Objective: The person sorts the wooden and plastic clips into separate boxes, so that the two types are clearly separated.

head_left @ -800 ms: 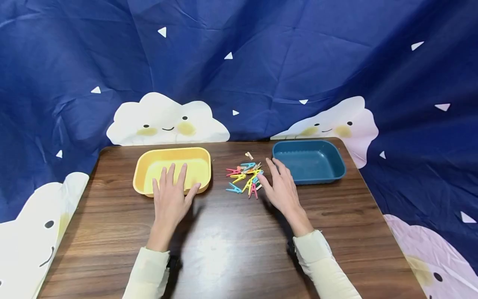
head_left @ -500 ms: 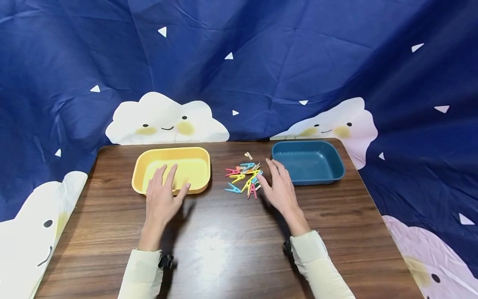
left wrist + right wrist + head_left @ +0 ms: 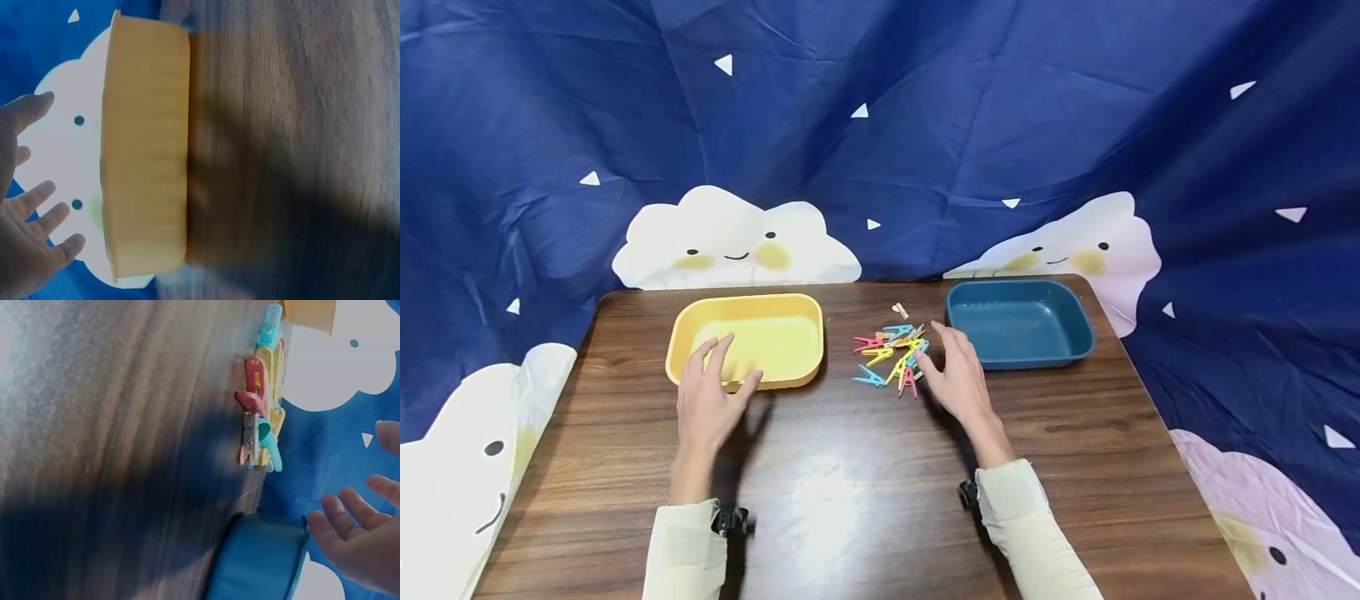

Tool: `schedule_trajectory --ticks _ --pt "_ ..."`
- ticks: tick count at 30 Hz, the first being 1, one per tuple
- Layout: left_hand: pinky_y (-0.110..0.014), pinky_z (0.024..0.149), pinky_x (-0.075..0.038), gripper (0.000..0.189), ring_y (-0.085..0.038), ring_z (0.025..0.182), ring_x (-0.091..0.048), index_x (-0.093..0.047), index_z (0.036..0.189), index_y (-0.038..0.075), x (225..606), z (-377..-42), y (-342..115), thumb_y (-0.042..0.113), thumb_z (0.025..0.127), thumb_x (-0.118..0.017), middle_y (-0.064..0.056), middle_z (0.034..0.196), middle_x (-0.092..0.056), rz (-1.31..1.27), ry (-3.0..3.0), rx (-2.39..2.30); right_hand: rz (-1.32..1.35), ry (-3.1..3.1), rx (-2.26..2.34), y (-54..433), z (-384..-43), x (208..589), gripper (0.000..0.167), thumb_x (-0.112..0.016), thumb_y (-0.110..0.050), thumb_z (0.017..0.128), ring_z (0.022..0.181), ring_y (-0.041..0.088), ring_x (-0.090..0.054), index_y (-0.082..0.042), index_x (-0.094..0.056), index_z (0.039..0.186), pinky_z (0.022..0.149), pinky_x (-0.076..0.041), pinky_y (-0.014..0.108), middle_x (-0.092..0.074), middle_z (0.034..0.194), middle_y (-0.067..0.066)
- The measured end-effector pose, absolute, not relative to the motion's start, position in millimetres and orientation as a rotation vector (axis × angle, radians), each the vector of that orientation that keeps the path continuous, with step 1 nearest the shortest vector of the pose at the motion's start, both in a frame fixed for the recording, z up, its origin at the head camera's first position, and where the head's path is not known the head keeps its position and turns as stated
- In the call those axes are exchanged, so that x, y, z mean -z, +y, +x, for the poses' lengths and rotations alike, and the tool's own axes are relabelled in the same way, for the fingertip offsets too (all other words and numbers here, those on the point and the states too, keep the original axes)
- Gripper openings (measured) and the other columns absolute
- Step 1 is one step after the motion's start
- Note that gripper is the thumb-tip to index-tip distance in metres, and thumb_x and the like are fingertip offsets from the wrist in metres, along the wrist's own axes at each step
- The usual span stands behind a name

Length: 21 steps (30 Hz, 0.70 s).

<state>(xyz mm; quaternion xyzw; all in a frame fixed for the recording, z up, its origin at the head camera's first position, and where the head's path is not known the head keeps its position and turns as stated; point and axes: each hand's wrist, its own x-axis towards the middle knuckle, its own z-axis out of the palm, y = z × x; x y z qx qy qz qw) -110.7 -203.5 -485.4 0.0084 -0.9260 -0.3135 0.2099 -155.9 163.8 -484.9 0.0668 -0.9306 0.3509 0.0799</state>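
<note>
In the head view, a dark brown wood-grain table (image 3: 865,467) carries a pile of clothespins (image 3: 901,365) in yellow, red, blue and wood tones; it serves as the landmark here. Behind the pile, past the table's far edge, hangs a dark blue curtain (image 3: 880,50) with small white triangles and smiling white clouds (image 3: 808,242). A glare spot shines on the tabletop on the person's side of the pile. A yellow tray (image 3: 786,321) stands to the left of the pile, a blue tray (image 3: 1018,321) to its right, and one pale wooden clothespin (image 3: 901,312) lies just behind it. The right hand (image 3: 958,383) is just beside the pile, between it and the blue tray's near corner, fingers slightly bent and thumb apart, holding nothing. The left hand (image 3: 703,408) is well left of the pile at the yellow tray's near side, fingers parted and gently bent, holding nothing. Pale sleeves (image 3: 1033,525) cover both forearms.

In the left wrist view, the yellow tray's outer wall stands broadside, with the spread fingers apart from it.

In the right wrist view, the blue tray's wall rises near the pile; whether a fingertip touches its rim cannot be told.
</note>
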Motion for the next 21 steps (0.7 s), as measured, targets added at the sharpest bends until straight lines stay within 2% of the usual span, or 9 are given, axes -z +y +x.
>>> schedule_trajectory --ticks 7,13,21 --pt "-0.061 0.098 -0.039 0.062 -0.046 0.124 -0.047 -0.059 0.138 0.007 492 -108 -218 0.022 0.083 -0.083 -0.022 0.136 -0.053 0.062 -2.545 0.887 0.183 -2.815 -1.13 165 -159 493 0.059 -0.069 -0.029 0.096 0.129 0.036 -0.05 -0.009 -0.049 0.148 0.105 -0.042 0.053 -0.053 0.141 0.018" --pt "-0.062 0.098 -0.036 0.058 -0.046 0.126 -0.043 -0.06 0.138 0.007 496 -106 -229 0.024 0.086 -0.079 -0.02 0.138 -0.051 0.17 -2.537 0.926 0.164 -2.821 -1.168 163 -162 500 0.06 -0.07 -0.028 0.094 0.125 0.035 -0.053 -0.007 -0.05 0.147 0.103 -0.043 0.054 -0.054 0.139 0.019" --pt "-0.059 0.102 -0.034 0.052 -0.045 0.129 -0.04 -0.063 0.133 0.005 506 -100 -240 0.017 0.084 -0.076 -0.021 0.138 -0.048 0.308 -2.443 1.011 0.094 -2.905 -1.191 161 -166 510 0.064 -0.071 -0.03 0.094 0.13 0.035 -0.049 -0.004 -0.048 0.148 0.107 -0.041 0.052 -0.05 0.142 0.021"
